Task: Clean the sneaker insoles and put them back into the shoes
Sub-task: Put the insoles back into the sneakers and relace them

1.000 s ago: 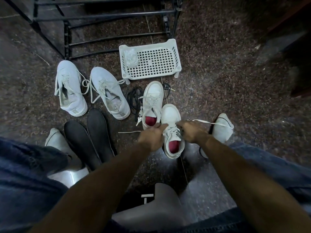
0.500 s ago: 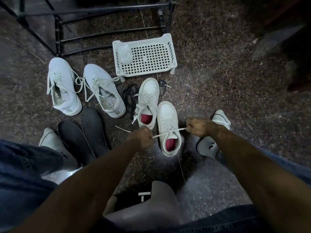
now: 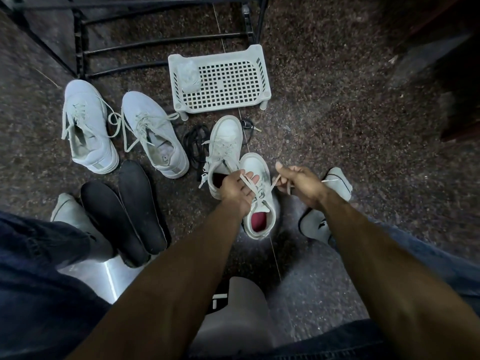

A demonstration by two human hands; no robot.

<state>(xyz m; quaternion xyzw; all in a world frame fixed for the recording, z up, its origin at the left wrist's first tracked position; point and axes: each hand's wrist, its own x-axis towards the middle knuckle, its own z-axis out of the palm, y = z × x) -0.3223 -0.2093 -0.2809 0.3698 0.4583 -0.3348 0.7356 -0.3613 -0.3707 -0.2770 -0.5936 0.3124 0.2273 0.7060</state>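
On the speckled dark stone floor [image 3: 337, 113], between my wearer's knees, I log items by size. Black metal shoe rack [image 3: 166, 45] stands at the far edge; white perforated plastic tray [image 3: 233, 81] sits just in front of it, a crumpled pale cloth [image 3: 189, 76] in one corner, probably parked within reach for wiping. Pale grey lace-up sneaker pair [image 3: 88, 131] lies to the left with openings bare; their two black foam insoles [image 3: 130, 214] lie flat beside them on the floor, so I judge that pair unfinished. White high-top sneaker pair [image 3: 257, 201] stands centre, red insoles [image 3: 259, 222] already seated inside. Left hand [image 3: 236, 190] lies over the nearer white shoe's tongue, fingers nearly straight, one flat white lace [image 3: 246, 184] draped across them. Right hand [image 3: 298, 185] is curled, pinching the other lace end taut. Reading: lacing up, because refitting loosened them.
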